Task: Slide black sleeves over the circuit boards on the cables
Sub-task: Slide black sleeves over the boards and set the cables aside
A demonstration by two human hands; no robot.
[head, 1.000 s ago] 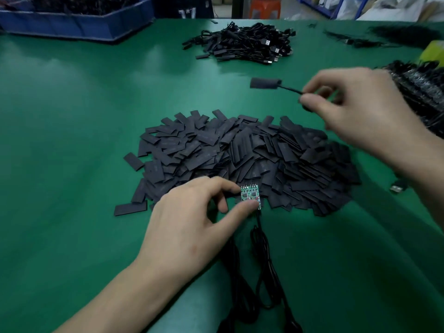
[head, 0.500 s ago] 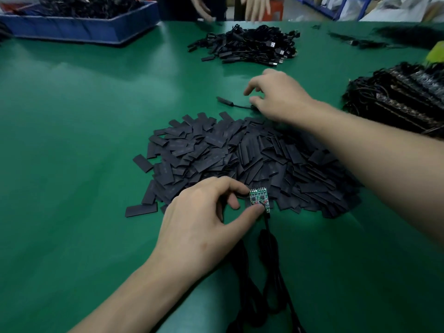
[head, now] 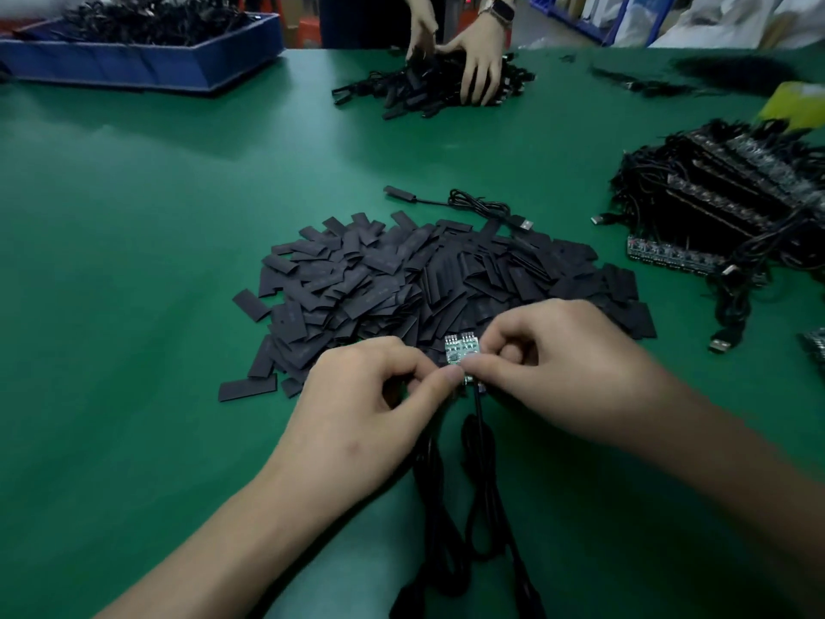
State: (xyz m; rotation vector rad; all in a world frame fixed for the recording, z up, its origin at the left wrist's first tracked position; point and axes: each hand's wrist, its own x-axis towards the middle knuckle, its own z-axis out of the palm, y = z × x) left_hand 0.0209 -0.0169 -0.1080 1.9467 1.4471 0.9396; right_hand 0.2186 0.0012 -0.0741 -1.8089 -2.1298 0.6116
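- Both pinch one item: left grip and right grip, thumbs and forefingers curled on the circuit board, lower centre of frame.
- Cable: black, trails from the board toward the bottom edge.
- Black sleeves: loose heap, centre, on the green surface, just behind the board.
- Sleeved cable: beyond the heap.
- Cabled boards: stack, right edge.
- Blue bin: upper left.

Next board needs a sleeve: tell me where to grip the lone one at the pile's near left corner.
Pinch the sleeve by its left short end, coming from the left: it lies flat on the mat, that end clear of the pile.
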